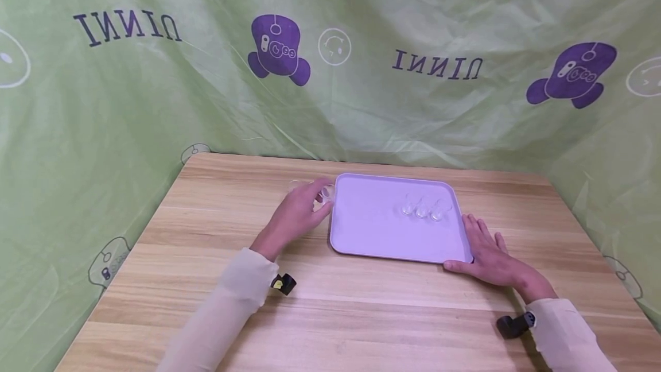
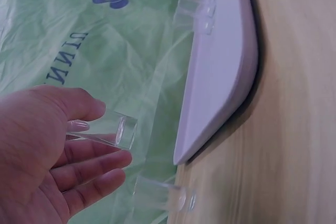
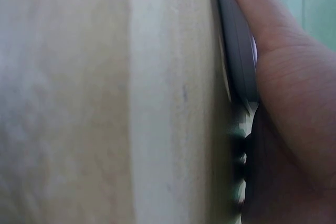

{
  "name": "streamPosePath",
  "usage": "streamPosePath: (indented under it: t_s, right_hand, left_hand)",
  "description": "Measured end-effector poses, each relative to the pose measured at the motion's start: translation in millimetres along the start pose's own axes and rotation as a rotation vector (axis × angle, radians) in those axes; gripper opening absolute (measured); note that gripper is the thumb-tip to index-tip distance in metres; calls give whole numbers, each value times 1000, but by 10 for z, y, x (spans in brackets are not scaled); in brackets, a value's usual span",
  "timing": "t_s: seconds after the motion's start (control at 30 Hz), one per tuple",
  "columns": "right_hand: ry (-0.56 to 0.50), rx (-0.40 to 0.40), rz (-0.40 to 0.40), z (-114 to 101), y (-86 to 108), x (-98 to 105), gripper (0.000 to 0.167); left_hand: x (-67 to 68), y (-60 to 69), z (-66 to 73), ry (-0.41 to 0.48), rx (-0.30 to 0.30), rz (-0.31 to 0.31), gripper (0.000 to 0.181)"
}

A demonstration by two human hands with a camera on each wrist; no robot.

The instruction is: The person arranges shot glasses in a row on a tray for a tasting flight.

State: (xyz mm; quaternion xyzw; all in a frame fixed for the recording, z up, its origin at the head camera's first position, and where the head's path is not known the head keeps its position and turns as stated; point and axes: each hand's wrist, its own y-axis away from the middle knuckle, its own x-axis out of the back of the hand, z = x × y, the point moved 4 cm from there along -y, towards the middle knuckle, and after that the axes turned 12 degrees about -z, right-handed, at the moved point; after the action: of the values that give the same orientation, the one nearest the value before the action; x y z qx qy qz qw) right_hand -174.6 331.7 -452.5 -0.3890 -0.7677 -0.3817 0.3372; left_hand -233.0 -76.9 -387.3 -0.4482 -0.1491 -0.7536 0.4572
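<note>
My left hand point(image 1: 296, 211) pinches a small clear glass point(image 2: 123, 129) between thumb and fingers, by the left edge of the lilac tray point(image 1: 366, 231). The held glass is tilted, its thick base pointing away from the palm in the left wrist view. Three similar clear glasses point(image 1: 422, 211) stand in a row on the right half of the tray. Another clear glass point(image 2: 181, 199) stands on the table below the left hand, mostly hidden in the head view. Fingers extended, my right hand point(image 1: 488, 257) rests against the tray's near right corner.
The tray lies on a wood-grain table point(image 1: 361, 314). Behind the table hangs a green printed cloth point(image 1: 361, 113), which also runs along both sides. A small black camera point(image 1: 511, 326) sits at the right wrist, another black camera point(image 1: 286, 284) at the left.
</note>
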Motion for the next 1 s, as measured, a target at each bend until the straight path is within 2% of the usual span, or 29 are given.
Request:
streamPosePath:
  t_s: [0.33,0.5,0.77,1.0]
  right_hand:
    - [3,-6,-6,1,-1,10,122]
    - [-4,-6,-9,-8,-3,9,123]
    - [8,-16,-10,-1,0,1,123]
    - [0,-16,-18,0,-11,1,123]
  left_hand:
    - [-242,-198,137,-27,9,-93,42]
    - [-338,-280,174,-12,19,-138,42]
    - [-500,-387,178,-5,28,-177,39]
    - [-604,-494,214,-20,6,-196,39]
